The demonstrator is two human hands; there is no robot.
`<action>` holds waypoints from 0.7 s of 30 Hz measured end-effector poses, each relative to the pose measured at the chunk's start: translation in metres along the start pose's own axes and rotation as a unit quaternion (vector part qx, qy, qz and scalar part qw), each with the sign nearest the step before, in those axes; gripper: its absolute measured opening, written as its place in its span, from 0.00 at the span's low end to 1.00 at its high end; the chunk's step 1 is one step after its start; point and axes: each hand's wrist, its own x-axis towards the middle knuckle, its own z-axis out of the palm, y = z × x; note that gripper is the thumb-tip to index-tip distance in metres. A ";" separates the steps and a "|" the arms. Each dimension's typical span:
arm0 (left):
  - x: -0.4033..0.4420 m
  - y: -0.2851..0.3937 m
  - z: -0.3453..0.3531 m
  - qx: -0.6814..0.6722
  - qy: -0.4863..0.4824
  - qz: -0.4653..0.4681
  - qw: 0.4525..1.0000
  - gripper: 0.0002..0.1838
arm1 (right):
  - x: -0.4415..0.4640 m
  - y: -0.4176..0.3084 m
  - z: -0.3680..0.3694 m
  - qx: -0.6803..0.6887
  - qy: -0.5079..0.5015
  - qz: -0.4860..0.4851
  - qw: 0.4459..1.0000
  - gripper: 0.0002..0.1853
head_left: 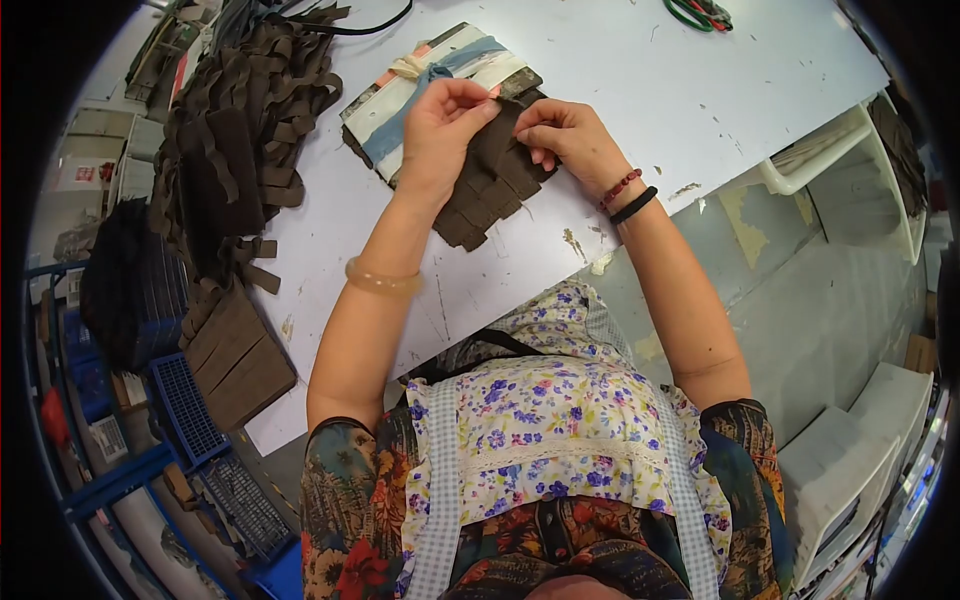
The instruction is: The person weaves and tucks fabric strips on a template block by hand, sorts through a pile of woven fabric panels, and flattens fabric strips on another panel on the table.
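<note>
A dark brown fabric piece (482, 196) with several strap-like tabs along its lower edge lies under my hands. My left hand (447, 130) pinches its upper edge between thumb and forefinger. Just to the right, my right hand (568, 143) has thumb and fingertips closed on the same fabric, the other fingers curled. Under the fabric is a flat pad (385, 135) wrapped in white and blue cloth bands, with a knot of cloth on top. Whether a small item sits between the fingertips, I cannot make out.
A heap of brown fabric strips and pieces (250, 140) covers the left of the white table (680, 100); one piece (237, 355) hangs over its edge. Green-handled scissors (697, 14) lie at the back. Blue crates (188, 400) stand lower left, a white rack (815, 155) right.
</note>
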 end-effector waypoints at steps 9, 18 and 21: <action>0.014 -0.032 0.027 -0.193 0.022 -0.025 0.981 0.06 | 0.004 0.004 -0.003 0.006 0.024 0.017 1.000 0.03; 0.011 -0.036 0.021 -0.224 0.003 0.002 0.975 0.06 | -0.002 0.014 0.011 -0.139 0.114 -0.110 0.978 0.04; 0.011 -0.035 0.020 -0.235 0.003 -0.007 0.972 0.06 | -0.010 0.018 0.014 -0.320 0.158 -0.224 0.907 0.05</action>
